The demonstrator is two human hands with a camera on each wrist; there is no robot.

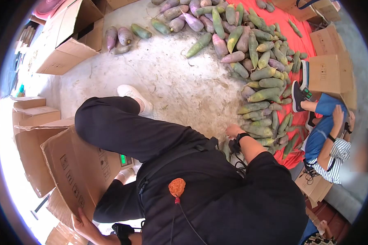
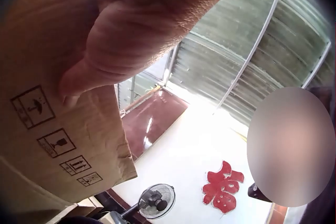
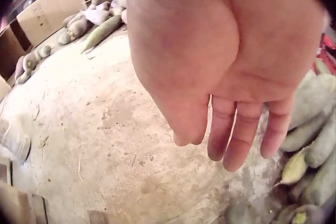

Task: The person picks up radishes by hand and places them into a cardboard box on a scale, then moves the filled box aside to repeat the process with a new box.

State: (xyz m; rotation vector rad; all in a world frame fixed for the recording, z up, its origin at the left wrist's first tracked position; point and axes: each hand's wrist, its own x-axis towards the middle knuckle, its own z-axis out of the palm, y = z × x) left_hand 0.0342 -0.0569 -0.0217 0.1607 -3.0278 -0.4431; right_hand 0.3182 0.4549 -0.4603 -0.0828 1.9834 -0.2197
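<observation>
At the lower left of the head view, my left hand (image 1: 86, 228) grips the edge of a cardboard box (image 1: 79, 171). In the left wrist view the thumb (image 2: 79, 79) lies along the printed face of its flap (image 2: 58, 134); the other fingers are hidden. My right hand (image 1: 234, 130) holds nothing and hangs over the concrete floor beside a pile of long green and purple radishes (image 1: 265, 96). Its fingers (image 3: 244, 134) point down, loosely extended, in the right wrist view. A scale with a lit green display (image 1: 123, 159) shows beside the box.
Another open carton (image 1: 65, 36) stands at the far left, with several loose radishes (image 1: 124, 36) near it. A red sheet (image 1: 290, 38) lies under part of the pile. At the right sits a person in a striped shirt (image 1: 339, 149), near more cartons (image 1: 331, 73).
</observation>
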